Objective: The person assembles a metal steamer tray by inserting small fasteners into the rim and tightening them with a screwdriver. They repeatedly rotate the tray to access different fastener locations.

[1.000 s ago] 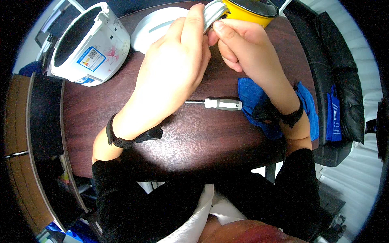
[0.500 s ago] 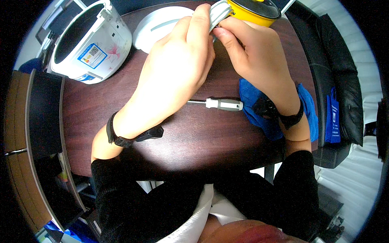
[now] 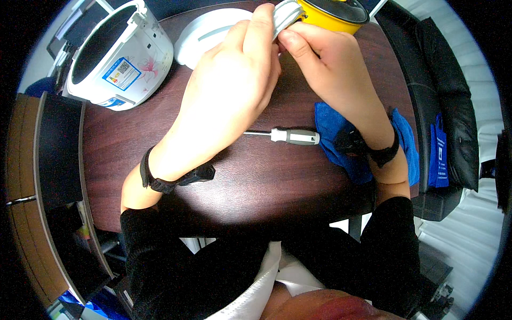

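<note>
At the far side of the table, my left hand (image 3: 229, 88) and my right hand (image 3: 338, 66) are close together, both closed on a bundled white cord (image 3: 288, 15). The bundle sticks up between their fingertips, and my fingers hide its lower part. My left index finger lies along its side; my right thumb and fingers pinch it from the right. Beneath and between my forearms, a screwdriver (image 3: 296, 136) with a grey and white handle lies on the table, its shaft end hidden behind my left wrist.
A white rice cooker body (image 3: 154, 50) with flower prints stands at the back left. Beside it lies a round white lid (image 3: 188, 42). A yellow pot (image 3: 338, 21) with a dark top sits behind my right hand. A blue cloth (image 3: 328, 120) lies under my right wrist.
Both hands have shifted very slightly left and up with the cord between them. My right thumb sits a little differently on it. The other things stay where they were.
</note>
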A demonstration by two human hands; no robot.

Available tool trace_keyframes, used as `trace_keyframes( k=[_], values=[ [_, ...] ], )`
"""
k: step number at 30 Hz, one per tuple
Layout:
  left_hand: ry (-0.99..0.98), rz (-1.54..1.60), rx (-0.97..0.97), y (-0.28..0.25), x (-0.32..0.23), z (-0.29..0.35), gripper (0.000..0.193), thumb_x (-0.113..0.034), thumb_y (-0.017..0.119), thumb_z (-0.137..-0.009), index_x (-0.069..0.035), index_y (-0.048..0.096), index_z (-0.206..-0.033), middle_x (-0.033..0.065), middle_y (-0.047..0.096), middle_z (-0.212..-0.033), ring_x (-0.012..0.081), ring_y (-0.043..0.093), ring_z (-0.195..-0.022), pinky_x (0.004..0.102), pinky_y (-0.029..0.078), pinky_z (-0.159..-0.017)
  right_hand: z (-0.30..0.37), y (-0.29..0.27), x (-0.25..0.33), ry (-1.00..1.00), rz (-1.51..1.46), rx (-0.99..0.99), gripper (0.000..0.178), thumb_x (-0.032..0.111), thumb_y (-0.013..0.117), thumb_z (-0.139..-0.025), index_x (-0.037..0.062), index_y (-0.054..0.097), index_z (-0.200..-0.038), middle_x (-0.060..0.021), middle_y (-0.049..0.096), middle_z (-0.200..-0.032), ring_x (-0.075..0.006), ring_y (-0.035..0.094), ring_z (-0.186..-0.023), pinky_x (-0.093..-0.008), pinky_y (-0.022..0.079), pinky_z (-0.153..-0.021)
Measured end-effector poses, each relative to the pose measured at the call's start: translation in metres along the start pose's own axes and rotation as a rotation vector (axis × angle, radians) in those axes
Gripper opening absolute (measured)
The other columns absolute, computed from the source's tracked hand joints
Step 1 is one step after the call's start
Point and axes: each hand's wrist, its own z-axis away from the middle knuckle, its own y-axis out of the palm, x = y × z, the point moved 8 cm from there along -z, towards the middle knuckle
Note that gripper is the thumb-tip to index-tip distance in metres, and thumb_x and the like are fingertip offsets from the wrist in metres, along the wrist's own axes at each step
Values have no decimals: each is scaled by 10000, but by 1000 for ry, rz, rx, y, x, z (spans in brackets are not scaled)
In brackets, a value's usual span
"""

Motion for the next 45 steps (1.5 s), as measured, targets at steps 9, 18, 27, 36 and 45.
trace_keyframes(
  k=[9, 18, 27, 36, 45],
  values=[
    [34, -12, -47, -5, -1, 1, 474, -4, 548, -832, 142, 374, -1248, 261, 586, -877, 367, 616, -637, 401, 522, -563, -1, -6, 17, -142, 347, -39, 159, 241, 641, -876, 90, 670, -916, -98, 633, -691, -222, 633, -604, -288, 453, -532],
    [64, -61, -66, 4, 1, 5, 478, -12, 548, -835, 152, 370, -1247, 259, 583, -849, 357, 600, -584, 390, 512, -531, 13, 1, -8, 290, -89, -114, 225, 253, 591, -880, 41, 646, -827, -147, 606, -647, -325, 607, -612, -377, 464, -553],
    [35, -49, -16, -3, 5, -1, 470, 9, 539, -838, 146, 361, -1251, 307, 575, -878, 386, 622, -633, 416, 526, -559, 1, -6, -1, 54, -19, -33, 166, 193, 654, -876, 33, 636, -915, 18, 478, -557, -53, 473, -488, -211, 358, -451],
    [-14, -51, -122, -1, 4, -1, 414, -48, 563, -876, -13, 471, -1278, 246, 609, -1022, 389, 623, -893, 401, 502, -753, -1, -9, 18, -176, 282, -46, 135, 161, 678, -827, 58, 632, -901, -125, 611, -746, -307, 609, -669, -354, 470, -587],
    [-26, -74, -84, 4, -3, -1, 433, -41, 566, -867, 3, 458, -1284, 249, 612, -962, 398, 621, -854, 421, 501, -725, 9, -7, 10, -127, 161, -130, 127, 153, 641, -853, 42, 626, -911, -129, 616, -738, -301, 619, -674, -341, 472, -588]
  ],
)
